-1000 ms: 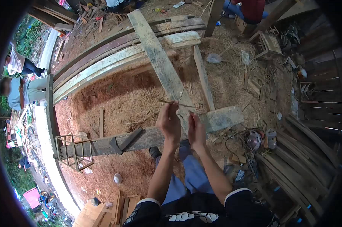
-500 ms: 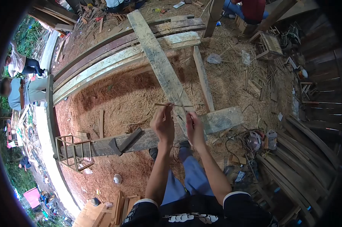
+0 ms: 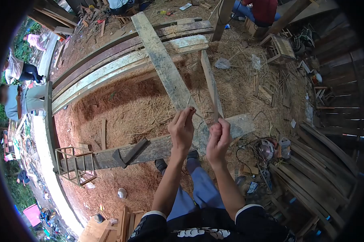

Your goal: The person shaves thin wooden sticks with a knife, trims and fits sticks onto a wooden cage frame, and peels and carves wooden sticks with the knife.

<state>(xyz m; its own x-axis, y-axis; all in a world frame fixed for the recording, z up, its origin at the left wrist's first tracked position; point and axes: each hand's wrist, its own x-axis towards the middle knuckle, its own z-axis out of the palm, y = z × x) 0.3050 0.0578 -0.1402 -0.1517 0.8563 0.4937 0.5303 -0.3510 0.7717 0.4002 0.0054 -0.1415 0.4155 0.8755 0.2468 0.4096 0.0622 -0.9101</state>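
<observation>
My left hand is closed in a pinch on a thin wooden stick, which slants down toward my right hand. My right hand is wrapped round the lower end of what looks like a knife; its narrow blade points away from me and its handle is hidden in my fist. The two hands are apart, above a long worn plank that runs away from me and lies across a wider board.
Long beams lie beyond the sawdust. To the left are a small wooden frame and a dark angled piece. A circular saw and stacked boards are at right. Other people are at the far left and top.
My right hand has moved right and turned, so the blade now stands upright. My left hand has shifted slightly right, and the stick has swung from level to slanting.
</observation>
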